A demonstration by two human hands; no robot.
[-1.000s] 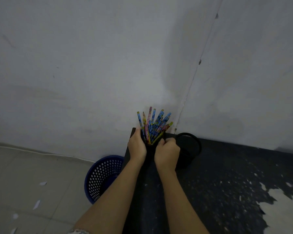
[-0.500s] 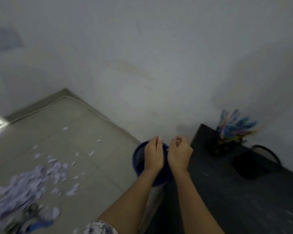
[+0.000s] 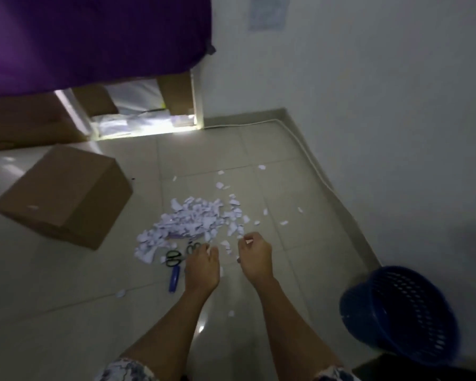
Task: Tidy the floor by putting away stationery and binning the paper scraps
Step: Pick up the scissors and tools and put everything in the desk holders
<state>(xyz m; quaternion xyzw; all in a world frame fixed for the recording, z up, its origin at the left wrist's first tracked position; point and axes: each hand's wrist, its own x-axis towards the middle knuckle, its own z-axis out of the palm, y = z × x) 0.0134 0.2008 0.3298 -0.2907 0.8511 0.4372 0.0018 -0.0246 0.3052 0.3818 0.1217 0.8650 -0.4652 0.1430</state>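
A heap of white paper scraps [image 3: 193,221] lies on the tiled floor, with stray pieces scattered around it. At its near edge lie black-handled scissors [image 3: 173,258] and a blue pen-like object [image 3: 174,279]. My left hand [image 3: 202,266] hangs just right of the scissors, fingers loosely curled. Beside it, my right hand [image 3: 256,257] is over the near right edge of the heap, fingers also loosely curled. Neither hand visibly holds anything. The blue mesh bin [image 3: 399,312] stands at the lower right by the wall.
A brown cardboard box [image 3: 63,193] sits on the floor to the left of the heap. Purple cloth [image 3: 94,37] hangs over furniture at the back. A white cable [image 3: 313,166] runs along the wall's base. A dark table corner [image 3: 423,372] shows below the bin.
The view has swung left and down from the table with the pencil holder to the floor. Both hands have left the pencil holder and now hang over the scrap heap.
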